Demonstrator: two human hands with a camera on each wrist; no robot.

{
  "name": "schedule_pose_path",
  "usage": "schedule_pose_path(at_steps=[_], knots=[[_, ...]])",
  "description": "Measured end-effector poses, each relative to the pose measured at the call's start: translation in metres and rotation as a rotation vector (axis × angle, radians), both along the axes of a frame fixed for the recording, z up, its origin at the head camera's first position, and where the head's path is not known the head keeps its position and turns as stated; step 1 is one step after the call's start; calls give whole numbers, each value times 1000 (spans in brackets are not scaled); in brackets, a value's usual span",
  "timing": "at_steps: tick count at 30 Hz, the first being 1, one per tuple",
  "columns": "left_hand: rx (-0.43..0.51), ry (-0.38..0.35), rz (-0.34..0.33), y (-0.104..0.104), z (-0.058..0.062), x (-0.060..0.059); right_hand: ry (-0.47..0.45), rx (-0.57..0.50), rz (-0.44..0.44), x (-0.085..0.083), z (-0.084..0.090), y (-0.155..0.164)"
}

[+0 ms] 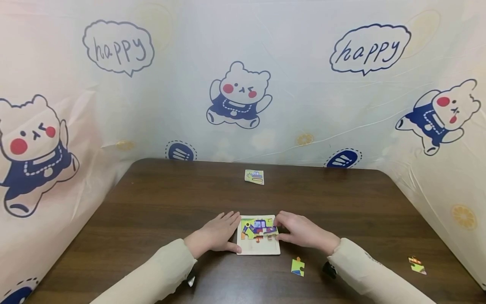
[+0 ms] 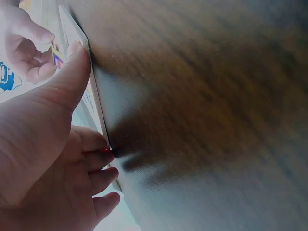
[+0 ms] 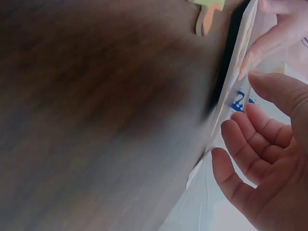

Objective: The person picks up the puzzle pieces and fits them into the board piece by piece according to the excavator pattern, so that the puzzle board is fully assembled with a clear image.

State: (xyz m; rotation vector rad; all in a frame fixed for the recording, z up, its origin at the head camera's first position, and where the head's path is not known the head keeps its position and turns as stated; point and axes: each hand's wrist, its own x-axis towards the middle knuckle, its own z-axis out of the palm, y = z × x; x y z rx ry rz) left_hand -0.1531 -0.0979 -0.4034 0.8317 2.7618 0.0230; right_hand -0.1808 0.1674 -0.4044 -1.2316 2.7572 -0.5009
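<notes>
A square white puzzle board (image 1: 258,248) lies on the table, its upper part filled with pieces showing a purple digger (image 1: 260,226). Along the board's left edge rests my left hand (image 1: 217,234), fingers straight and the thumb (image 2: 77,72) touching the near left corner. Over the right side of the board, my right hand (image 1: 301,230) pinches a puzzle piece (image 1: 270,230) between thumb and fingers. That puzzle piece (image 2: 57,54) is tilted up off the board in the left wrist view; the right wrist view shows only its thin edge (image 3: 250,84).
One loose green piece (image 1: 298,267) lies near the board's lower right. Another green and orange piece (image 1: 417,265) sits far right on the brown table (image 1: 171,190). A small digger picture (image 1: 254,176) lies behind the board. Printed cloth (image 1: 296,93) surrounds the table.
</notes>
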Motion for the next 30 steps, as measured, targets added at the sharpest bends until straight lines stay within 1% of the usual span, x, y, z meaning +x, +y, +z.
schedule_pose_path(at_steps=[6,14,17,19,23,30], knots=[[4,-7,3,1,1,1,8,30,11,0,-1,-7],[4,-9,6,1,2,1,2,63,3,0,1,-13],[11,-10,4,1,1,0,6,58,25,0,2,-13],[14,-10,4,1,1,0,22,55,55,1,2,-13],[9,-7,5,0,2,1,85,55,134,1,2,-11],[9,-5,2,0,2,0,174,58,166,-1,0,-10]])
